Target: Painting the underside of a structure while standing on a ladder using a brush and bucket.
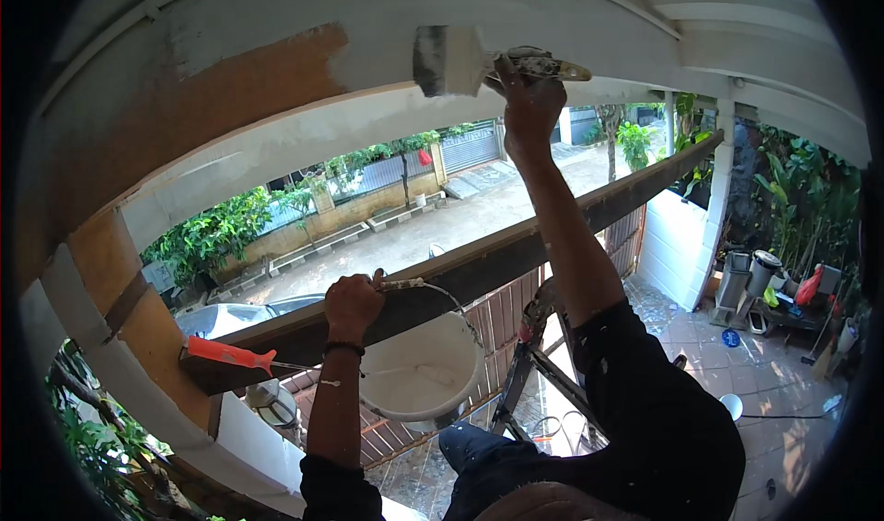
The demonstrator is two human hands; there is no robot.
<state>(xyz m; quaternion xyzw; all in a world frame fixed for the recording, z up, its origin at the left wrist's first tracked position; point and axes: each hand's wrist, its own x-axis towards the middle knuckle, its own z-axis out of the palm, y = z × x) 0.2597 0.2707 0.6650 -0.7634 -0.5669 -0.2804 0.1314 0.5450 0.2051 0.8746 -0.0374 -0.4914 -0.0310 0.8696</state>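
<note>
My right hand [529, 106] is raised and closed around the handle of a wide, paint-crusted paintbrush [451, 60]. Its pale bristles, dark toward the tip, point left at the beam overhead [368, 23]; whether they touch it I cannot tell. Grey-white paint coats most of that beam, while an orange-brown patch [258, 83] shows left of the brush. Lower down, my left hand [353, 304] is closed on the wire handle [447, 291] of a white bucket [424, 355], at a dark wooden rail. Pale paint lies inside the bucket. Beside my left forearm is a paint roller's red handle [230, 353].
The long dark rail [635, 189] crosses in front of me, rising rightward. Below stands a ladder [516, 383] on the tiled floor [681, 337]. Bins and tools [764, 272] are at the right by plants. Beyond the rail are a parked car [221, 318] and a street [368, 245].
</note>
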